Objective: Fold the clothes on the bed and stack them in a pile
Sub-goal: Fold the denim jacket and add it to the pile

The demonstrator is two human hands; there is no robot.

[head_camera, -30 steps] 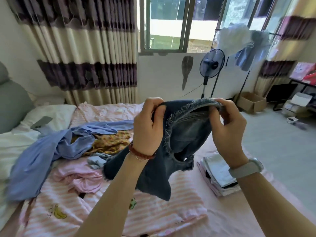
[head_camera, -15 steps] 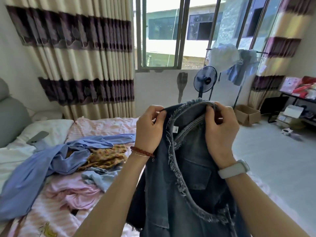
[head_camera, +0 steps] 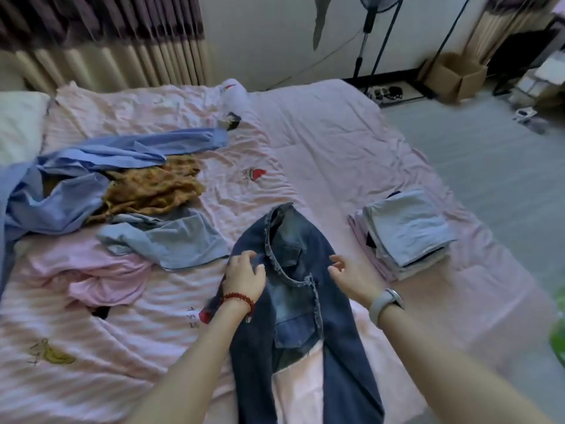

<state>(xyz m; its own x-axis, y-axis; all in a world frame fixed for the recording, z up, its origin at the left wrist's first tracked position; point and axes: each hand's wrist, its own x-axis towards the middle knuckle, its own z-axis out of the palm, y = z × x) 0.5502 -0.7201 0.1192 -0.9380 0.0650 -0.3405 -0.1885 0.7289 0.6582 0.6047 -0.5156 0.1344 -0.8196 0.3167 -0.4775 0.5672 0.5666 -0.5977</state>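
There is a single view, from a wide-angle camera worn on the person's head, looking forward and steeply down over the pink-striped bed (head_camera: pixel 171 304) from its near edge. It sits close above both forearms, which reach in from the bottom of the frame, so the denim garment (head_camera: pixel 293 301) lies near the lens. The far wall, curtain hem (head_camera: pixel 101 62), fan stand (head_camera: pixel 365 35) and grey floor (head_camera: pixel 477 160) curve along the top and right edges.

Dark blue denim jacket (head_camera: pixel 293 289) with faded patches, pink striped sheet (head_camera: pixel 122 356), mustard floral top (head_camera: pixel 153 188), light blue shirt (head_camera: pixel 76 179), red bracelet (head_camera: pixel 238 298).
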